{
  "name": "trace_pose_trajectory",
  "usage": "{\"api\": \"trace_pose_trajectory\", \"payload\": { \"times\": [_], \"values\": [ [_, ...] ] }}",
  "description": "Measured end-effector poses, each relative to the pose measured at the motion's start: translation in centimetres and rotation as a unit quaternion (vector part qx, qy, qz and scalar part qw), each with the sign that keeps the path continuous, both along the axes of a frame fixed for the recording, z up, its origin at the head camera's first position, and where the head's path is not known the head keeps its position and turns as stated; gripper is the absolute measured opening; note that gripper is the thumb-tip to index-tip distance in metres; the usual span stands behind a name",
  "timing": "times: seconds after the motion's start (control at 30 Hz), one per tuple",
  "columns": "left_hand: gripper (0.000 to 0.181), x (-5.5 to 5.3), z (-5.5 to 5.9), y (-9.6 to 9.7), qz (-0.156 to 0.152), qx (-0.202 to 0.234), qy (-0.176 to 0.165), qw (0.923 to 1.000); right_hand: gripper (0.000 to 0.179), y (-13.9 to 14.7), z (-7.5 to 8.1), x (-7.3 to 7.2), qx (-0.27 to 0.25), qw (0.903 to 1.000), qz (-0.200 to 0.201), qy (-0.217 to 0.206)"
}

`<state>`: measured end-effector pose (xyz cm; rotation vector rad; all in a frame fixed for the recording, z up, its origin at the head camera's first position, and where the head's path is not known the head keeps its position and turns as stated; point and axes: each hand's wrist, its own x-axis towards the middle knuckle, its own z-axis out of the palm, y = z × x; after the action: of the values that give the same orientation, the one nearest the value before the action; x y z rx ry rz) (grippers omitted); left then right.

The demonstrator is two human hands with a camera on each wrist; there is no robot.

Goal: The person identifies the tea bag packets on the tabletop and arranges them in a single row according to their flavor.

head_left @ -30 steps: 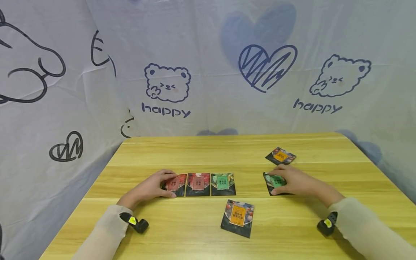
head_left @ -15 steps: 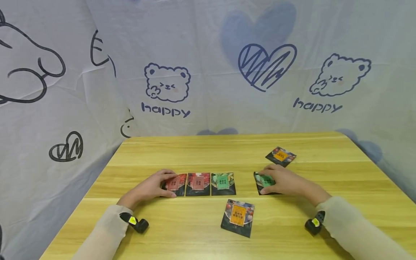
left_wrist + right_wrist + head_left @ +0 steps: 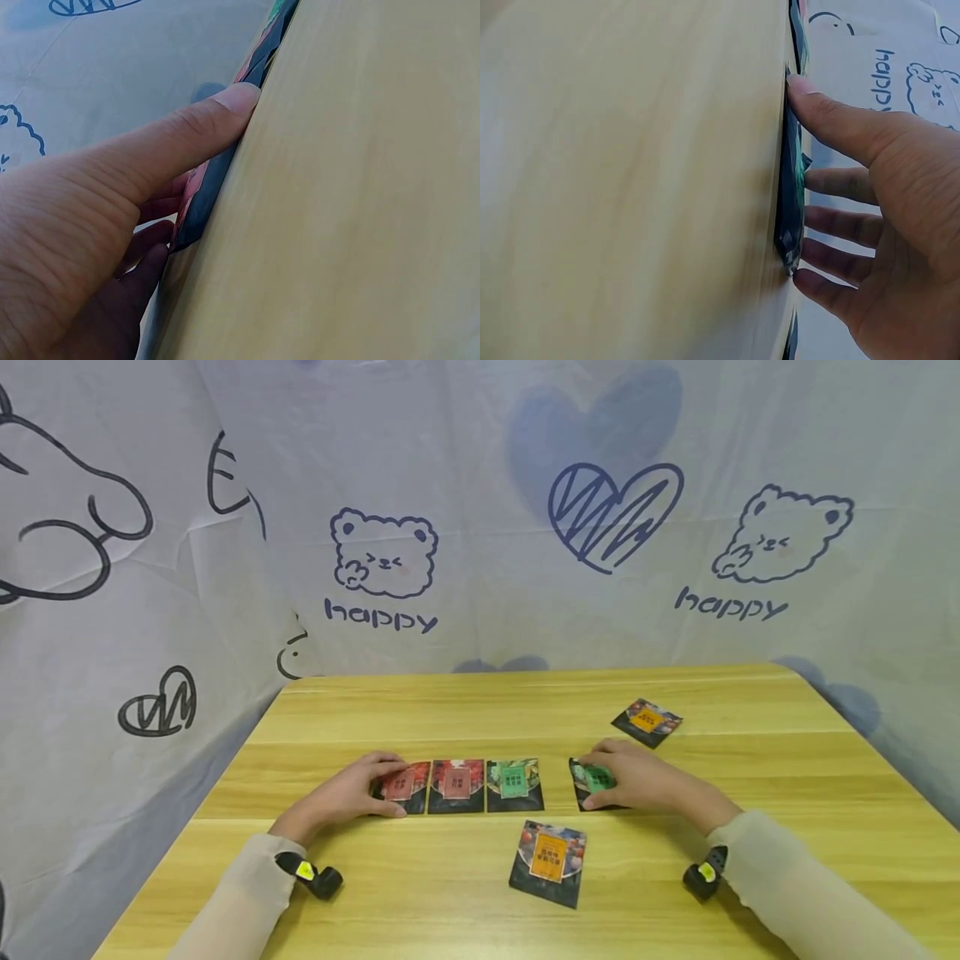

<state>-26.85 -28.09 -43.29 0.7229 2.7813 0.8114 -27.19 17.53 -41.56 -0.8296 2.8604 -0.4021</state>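
Note:
Flat dark sachets with coloured labels lie on the table. My left hand [image 3: 352,789] rests over a red-labelled sachet [image 3: 417,789] at the left end of a row, its thumb along the near edge. To the right in that row lie another red-labelled sachet [image 3: 457,789] and a green-labelled sachet [image 3: 514,787]. My right hand [image 3: 652,785] covers the right part of a second green-labelled sachet [image 3: 595,779], a short gap from the row. In the right wrist view, its thumb and rather straight fingers touch the edges of this sachet [image 3: 789,187], which lies flat on the tabletop.
An orange-labelled sachet [image 3: 549,862] lies slightly turned in front of the row. Another orange-labelled sachet [image 3: 647,722] lies askew behind my right hand. The wooden table [image 3: 420,893] ends at a white cloth [image 3: 480,460] printed with bears and hearts.
My right hand has slid the green-labelled sachet leftward along the table, narrowing its gap to the row. My left hand and the other sachets stay in place.

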Motion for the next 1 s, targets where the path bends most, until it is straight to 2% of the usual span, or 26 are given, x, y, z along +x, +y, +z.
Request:
{"api": "trace_pose_trajectory", "payload": {
  "times": [0.4, 1.0],
  "values": [
    [0.081, 0.0, -0.4, 0.0, 0.004, 0.005, 0.001, 1.0000, 0.074, -2.6, 0.2, 0.1, 0.000, 0.9999, -0.008, -0.012],
    [0.081, -0.1, -0.5, -0.1, 0.003, 0.003, 0.003, 1.0000, 0.072, -4.2, 0.0, -0.1, 0.008, 0.9998, -0.012, -0.010]
  ]
}}
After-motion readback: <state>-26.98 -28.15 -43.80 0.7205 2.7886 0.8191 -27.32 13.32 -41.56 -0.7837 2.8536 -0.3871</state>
